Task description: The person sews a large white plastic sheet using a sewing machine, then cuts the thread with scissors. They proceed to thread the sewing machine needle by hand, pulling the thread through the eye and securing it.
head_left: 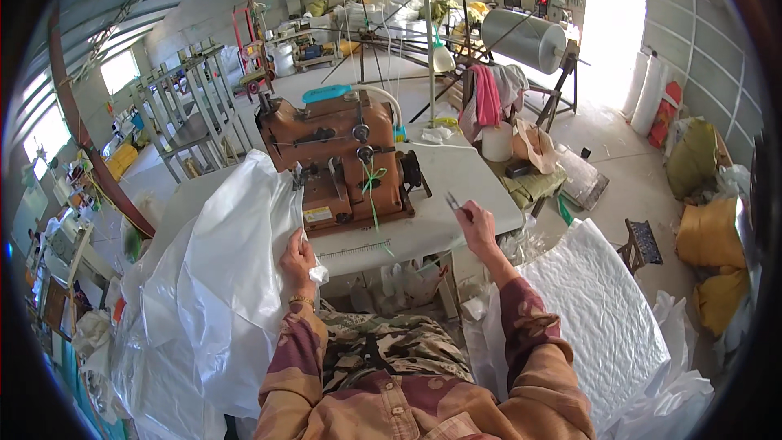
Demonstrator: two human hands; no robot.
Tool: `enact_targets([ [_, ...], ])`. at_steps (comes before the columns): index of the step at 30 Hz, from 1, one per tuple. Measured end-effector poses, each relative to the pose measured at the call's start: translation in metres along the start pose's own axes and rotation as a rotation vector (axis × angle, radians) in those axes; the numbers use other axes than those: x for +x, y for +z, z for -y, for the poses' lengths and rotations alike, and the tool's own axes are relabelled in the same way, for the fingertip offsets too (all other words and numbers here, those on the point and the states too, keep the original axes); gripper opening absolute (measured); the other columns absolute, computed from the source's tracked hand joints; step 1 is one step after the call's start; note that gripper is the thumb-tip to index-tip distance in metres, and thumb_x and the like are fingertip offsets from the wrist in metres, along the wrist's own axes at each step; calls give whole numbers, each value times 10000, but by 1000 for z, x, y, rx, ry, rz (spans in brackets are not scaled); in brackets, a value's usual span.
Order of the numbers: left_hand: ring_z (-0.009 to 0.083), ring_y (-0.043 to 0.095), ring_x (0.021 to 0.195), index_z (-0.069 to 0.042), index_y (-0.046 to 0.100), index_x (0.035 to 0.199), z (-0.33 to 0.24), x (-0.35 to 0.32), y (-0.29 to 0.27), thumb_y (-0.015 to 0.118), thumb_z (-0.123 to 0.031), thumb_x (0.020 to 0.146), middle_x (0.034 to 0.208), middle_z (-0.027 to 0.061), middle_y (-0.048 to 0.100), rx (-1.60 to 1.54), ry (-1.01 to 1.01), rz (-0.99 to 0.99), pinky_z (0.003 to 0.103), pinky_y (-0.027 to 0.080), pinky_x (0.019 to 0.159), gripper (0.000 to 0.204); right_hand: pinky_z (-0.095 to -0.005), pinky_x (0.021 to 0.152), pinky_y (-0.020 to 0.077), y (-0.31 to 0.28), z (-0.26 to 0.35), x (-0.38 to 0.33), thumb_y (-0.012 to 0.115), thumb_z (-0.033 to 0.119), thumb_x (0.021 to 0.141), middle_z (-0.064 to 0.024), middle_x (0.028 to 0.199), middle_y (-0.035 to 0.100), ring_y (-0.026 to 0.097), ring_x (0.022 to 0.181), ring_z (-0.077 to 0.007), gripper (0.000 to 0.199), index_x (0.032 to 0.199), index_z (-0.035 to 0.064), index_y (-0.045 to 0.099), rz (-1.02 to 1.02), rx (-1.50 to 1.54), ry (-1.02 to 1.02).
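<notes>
A brown industrial sewing machine (pixel 334 163) stands on the pale worktable (pixel 456 171) in front of me. My left hand (pixel 300 259) is closed on the edge of a white plastic sheet (pixel 232 236), just below the machine's left end. The sheet rises to the needle area and drapes down over the table's left side. To the right of the machine, my right hand (pixel 477 226) holds a small two-pronged metal tool (pixel 452 200) above the tabletop, its tips pointing up and away from me. A green strip (pixel 373 187) is tied on the machine's front and hangs down.
Quilted-looking white sheeting (pixel 599 310) lies beside my right arm. Beyond the table's right end are a pink cloth (pixel 484 94) and a large grey roll (pixel 521 41) on a stand. A metal rack (pixel 191 106) stands back left; yellow sacks (pixel 710 236) lie at far right.
</notes>
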State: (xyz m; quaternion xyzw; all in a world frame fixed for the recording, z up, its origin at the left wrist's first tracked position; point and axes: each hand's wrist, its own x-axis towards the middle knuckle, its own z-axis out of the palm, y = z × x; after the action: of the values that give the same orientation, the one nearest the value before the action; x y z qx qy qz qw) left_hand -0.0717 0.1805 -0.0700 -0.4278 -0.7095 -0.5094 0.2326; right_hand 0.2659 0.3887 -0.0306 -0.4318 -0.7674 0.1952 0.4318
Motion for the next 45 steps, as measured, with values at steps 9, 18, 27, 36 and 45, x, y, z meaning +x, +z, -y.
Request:
enact_targets([
  [9,364,645,759,-94,605,1153,-3,3,-4,557,-39,820,933,182,665,19,10,20,423,518,684,341,-342,583,453,41,-35,26,609,177,899,-85,675,573,568,591,-202,171,910,40,508,-275,610,144],
  [18,357,647,736,-97,597,1159,-3,2,-8,565,-59,831,891,176,660,48,21,-9,421,516,671,332,-428,636,456,54,-29,31,544,251,937,-163,742,607,593,681,-344,214,889,44,520,-317,30,78],
  [27,345,638,674,-118,601,1150,7,1,-1,582,-51,799,839,159,651,56,-18,-8,426,513,633,358,-489,672,443,53,-29,33,545,288,921,-198,806,626,602,783,-411,275,851,23,529,-257,-95,54],
  [36,369,637,716,-95,600,1132,-6,3,-5,575,-51,805,867,163,660,-2,-29,2,433,515,652,331,-514,689,448,54,-40,43,509,270,936,-206,819,641,609,812,-429,237,925,35,537,-246,-131,134],
  [45,355,623,663,-110,604,1145,4,5,-2,585,-67,812,813,148,650,-4,22,-8,441,494,618,336,-505,660,442,58,-34,44,504,262,948,-208,808,628,603,779,-428,235,897,33,518,-326,-182,114],
])
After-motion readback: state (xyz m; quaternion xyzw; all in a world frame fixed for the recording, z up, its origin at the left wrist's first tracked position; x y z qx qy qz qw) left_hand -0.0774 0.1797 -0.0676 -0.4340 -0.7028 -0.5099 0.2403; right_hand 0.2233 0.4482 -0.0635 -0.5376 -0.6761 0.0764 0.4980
